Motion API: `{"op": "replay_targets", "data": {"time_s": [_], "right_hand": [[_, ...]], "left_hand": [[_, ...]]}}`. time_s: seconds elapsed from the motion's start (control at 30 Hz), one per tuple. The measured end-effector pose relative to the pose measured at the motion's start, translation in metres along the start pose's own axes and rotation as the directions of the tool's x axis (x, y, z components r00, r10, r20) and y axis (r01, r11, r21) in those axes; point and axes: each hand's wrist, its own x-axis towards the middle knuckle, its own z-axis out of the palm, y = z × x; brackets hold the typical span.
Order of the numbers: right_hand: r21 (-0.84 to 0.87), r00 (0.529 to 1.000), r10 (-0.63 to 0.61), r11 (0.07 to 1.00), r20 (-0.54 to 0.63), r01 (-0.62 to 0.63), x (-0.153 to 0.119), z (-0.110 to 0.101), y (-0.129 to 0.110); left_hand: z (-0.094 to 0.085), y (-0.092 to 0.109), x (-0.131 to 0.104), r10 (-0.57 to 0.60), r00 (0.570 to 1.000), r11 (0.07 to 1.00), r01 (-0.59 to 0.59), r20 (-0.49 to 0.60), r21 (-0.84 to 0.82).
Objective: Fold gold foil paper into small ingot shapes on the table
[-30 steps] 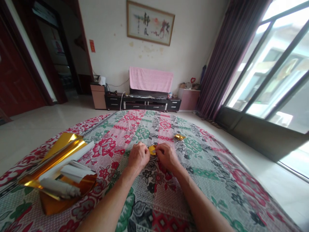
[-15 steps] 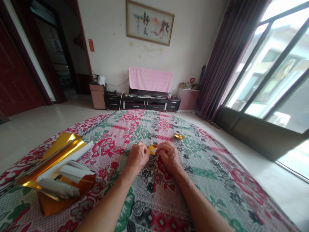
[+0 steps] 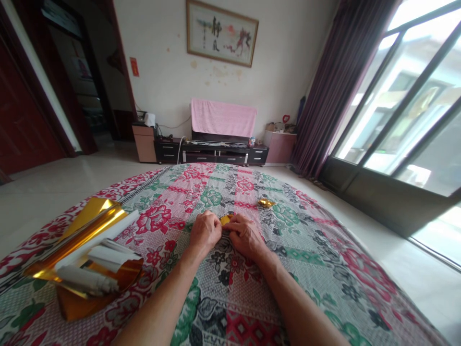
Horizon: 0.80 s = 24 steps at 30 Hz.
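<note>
A small yellow-gold paper piece (image 3: 225,219) lies between my hands near the middle of the flowered cloth. My left hand (image 3: 206,231) is closed on its left edge. My right hand (image 3: 246,234) has its fingers bent over the right and near side of the piece, hiding much of it, with fingertips close to my left hand. Beyond my right hand rests a folded gold foil shape (image 3: 266,203). At the left of the cloth are gold foil sheets (image 3: 91,218), partly rolled, with white paper rolls (image 3: 86,279) on top.
The round table's patterned cloth (image 3: 309,278) spreads under everything. Past its far edge stand a low black cabinet (image 3: 216,154) and a screen covered by a pink cloth (image 3: 224,117). A purple curtain (image 3: 334,81) and large windows are on the right.
My right hand has shifted left, closer to my left hand, and its fingers now cover more of the yellow-gold piece. My left hand stays in almost the same place.
</note>
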Motion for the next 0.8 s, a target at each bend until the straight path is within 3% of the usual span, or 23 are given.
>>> {"op": "replay_targets", "data": {"time_s": [0.27, 0.7, 0.8], "right_hand": [[-0.056, 0.997, 0.005, 0.998, -0.072, -0.009, -0.0022, -0.0009, -0.002], [0.001, 0.991, 0.035, 0.999, -0.125, -0.035, -0.0026, -0.0022, -0.0004], [0.03, 0.981, 0.068, 0.998, -0.183, -0.063, -0.0014, -0.0032, 0.0011]], "left_hand": [[-0.0007, -0.0012, 0.0006, 0.016, 1.0, 1.0, -0.016, 0.008, -0.007], [0.0005, -0.0021, 0.0009, 0.017, 1.0, 1.0, -0.017, -0.004, 0.0], [0.0011, -0.0038, 0.001, 0.03, 1.0, 0.999, -0.03, -0.002, -0.011]]}}
